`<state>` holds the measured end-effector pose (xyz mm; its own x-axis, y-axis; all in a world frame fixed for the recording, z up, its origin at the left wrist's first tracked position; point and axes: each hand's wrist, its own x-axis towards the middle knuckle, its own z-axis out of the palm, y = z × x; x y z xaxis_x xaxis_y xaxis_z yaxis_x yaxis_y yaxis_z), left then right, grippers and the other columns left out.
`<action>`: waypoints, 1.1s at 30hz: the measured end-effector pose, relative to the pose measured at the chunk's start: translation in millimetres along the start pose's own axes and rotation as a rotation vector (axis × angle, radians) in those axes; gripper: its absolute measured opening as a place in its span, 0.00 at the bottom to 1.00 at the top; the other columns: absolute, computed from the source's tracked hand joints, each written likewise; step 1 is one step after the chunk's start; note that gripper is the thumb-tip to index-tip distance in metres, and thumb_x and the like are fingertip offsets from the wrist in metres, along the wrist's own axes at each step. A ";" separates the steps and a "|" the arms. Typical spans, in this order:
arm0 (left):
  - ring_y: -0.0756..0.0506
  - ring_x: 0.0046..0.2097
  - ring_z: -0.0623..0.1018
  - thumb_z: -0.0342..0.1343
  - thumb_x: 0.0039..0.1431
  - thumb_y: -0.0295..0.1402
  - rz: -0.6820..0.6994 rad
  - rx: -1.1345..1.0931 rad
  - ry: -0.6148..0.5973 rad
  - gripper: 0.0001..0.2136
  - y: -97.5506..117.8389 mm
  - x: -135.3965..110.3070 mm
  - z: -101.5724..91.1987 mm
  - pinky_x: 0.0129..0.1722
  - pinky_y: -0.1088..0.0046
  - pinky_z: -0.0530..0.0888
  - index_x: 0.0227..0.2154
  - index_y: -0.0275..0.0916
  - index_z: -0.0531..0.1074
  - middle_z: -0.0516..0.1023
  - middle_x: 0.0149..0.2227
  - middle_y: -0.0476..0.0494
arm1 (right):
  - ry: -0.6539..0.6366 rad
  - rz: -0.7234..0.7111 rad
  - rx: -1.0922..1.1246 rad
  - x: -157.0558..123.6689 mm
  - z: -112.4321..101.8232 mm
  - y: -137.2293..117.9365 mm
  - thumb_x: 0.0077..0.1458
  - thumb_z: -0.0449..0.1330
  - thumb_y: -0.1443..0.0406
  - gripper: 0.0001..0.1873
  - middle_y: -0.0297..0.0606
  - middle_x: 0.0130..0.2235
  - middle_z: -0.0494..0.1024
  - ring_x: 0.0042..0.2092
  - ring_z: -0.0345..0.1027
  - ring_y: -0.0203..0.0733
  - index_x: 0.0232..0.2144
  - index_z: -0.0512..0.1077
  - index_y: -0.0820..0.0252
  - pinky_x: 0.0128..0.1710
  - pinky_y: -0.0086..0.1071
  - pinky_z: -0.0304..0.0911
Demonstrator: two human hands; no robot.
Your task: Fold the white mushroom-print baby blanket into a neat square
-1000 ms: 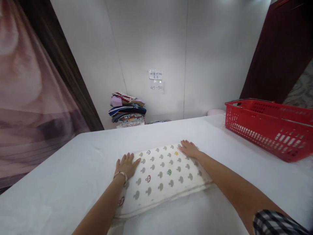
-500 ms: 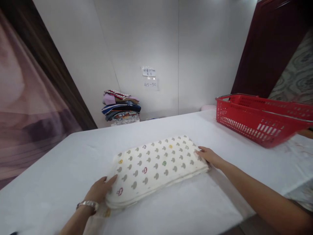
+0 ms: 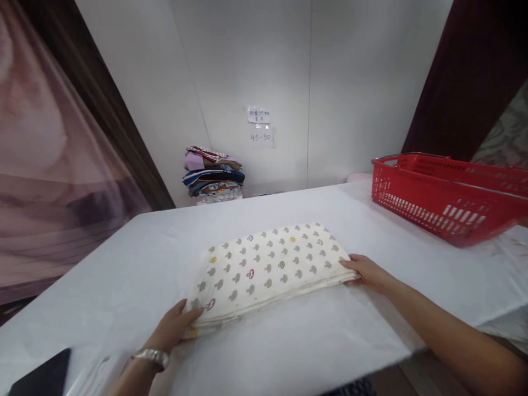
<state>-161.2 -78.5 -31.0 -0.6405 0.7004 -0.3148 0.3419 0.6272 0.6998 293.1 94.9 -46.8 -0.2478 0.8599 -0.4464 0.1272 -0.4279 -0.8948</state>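
Observation:
A folded white cloth (image 3: 268, 264) printed with grey, red, yellow and green mushrooms lies in several layers on the white-covered table (image 3: 305, 341). My left hand (image 3: 177, 322), with a silver band at the wrist, grips its near left corner, thumb on top and the other fingers hidden below. At the near right corner my right hand (image 3: 365, 272) pinches the layers between thumb and fingers. The front edge of the cloth looks slightly raised off the table between the two hands.
A red plastic basket (image 3: 437, 203) stands on the right of the table. Behind the far edge rises a stack of folded clothes (image 3: 214, 173), near paper signs (image 3: 259, 126) on the wall. A dark flat object (image 3: 43, 377) lies at the lower left; a pink curtain (image 3: 61, 181) hangs left.
Both hands have closed on the near corners of the cloth, the right one sliding toward its front corner. The camera view has shifted, bringing the dark flat object further into sight.

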 end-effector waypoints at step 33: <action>0.42 0.32 0.77 0.59 0.41 0.39 0.055 -0.391 -0.048 0.11 12.1 8.2 6.6 0.30 0.69 0.73 0.26 0.37 0.69 0.77 0.27 0.43 | -0.214 -0.712 -0.804 9.8 170.9 -41.7 0.54 0.50 0.52 0.31 0.36 0.63 0.49 0.64 0.38 0.47 0.58 0.57 0.55 0.61 0.41 0.40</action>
<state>-157.8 -62.9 -29.3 -0.5928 0.7500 -0.2934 0.0808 0.4179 0.9049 121.3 73.6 -14.4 -0.6653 0.7382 0.1116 0.4587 0.5221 -0.7190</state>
